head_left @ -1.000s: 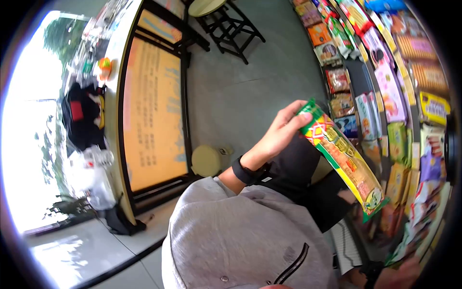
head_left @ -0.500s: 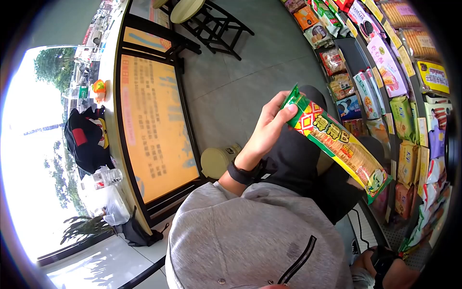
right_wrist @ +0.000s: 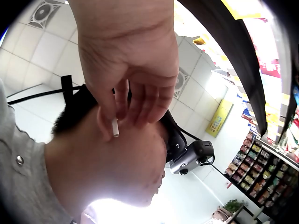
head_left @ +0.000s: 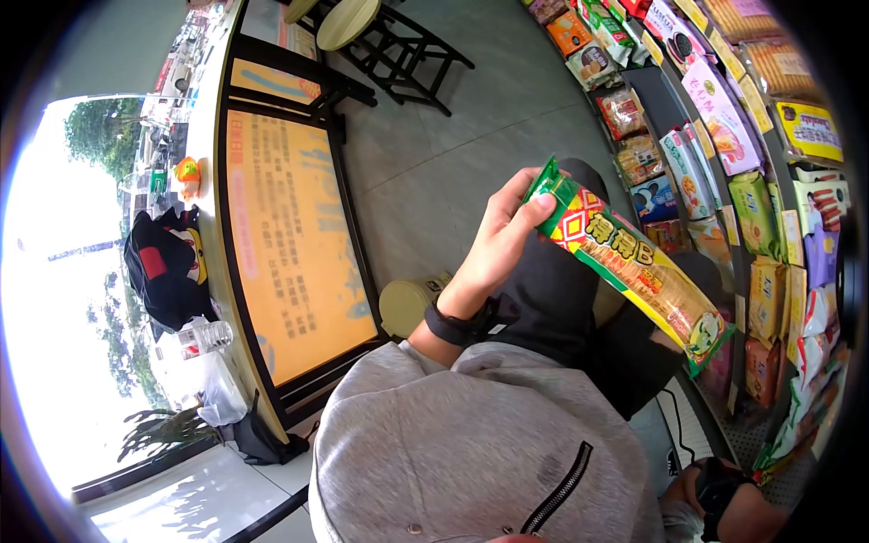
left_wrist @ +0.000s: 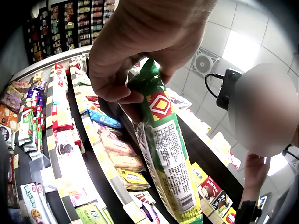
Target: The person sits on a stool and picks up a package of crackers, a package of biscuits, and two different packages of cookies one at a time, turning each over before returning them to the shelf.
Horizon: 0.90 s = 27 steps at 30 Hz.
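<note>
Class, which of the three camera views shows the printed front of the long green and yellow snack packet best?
The head view: the snack packet lies almost full length, its red and yellow front facing the camera, the left hand pinching its top end. The left wrist view shows only its back panel with small print. The right wrist view shows none of it.

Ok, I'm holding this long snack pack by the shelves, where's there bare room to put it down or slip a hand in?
The left hand pinches the snack pack by its top end. The shelves are packed edge to edge; one dark gap shows beside the bagged snacks. The grey floor between the shelves and the orange panel lies bare, bordered by stools.
</note>
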### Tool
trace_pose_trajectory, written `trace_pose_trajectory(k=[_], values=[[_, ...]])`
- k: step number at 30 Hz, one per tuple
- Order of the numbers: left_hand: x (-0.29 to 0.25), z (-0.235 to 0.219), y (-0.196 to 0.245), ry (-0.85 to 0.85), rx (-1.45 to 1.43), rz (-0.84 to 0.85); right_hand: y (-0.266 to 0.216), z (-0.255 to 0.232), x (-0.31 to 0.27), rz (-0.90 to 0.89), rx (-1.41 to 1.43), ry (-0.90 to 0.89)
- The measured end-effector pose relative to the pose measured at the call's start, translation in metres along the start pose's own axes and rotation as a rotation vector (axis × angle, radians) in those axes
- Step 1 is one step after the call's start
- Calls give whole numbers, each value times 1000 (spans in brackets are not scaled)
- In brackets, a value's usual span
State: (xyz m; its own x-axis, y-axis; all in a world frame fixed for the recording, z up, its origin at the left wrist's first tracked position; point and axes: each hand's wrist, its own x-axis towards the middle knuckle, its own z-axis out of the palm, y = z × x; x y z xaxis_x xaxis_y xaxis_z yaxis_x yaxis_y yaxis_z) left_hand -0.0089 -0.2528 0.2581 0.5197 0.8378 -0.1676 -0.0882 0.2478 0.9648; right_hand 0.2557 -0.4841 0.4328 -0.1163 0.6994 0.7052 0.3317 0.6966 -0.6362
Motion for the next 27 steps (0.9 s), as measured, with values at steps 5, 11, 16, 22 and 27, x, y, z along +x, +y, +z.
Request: trace_pose_trajectory(k=[5, 11, 16, 22, 27], values=[[-2, 7, 15, 7, -42, 30, 33, 21, 25, -176, 88, -50], [3, 26, 34, -28, -40, 114, 64, 33, 3, 609, -554, -355], [7, 37, 37, -70, -136, 168, 72, 33, -21, 809, -462, -317], [10, 40, 38, -103, -147, 133, 69, 27, -20, 812, -554, -369], [11, 36, 38, -51, -172, 116, 65, 38, -19, 944, -378, -13]])
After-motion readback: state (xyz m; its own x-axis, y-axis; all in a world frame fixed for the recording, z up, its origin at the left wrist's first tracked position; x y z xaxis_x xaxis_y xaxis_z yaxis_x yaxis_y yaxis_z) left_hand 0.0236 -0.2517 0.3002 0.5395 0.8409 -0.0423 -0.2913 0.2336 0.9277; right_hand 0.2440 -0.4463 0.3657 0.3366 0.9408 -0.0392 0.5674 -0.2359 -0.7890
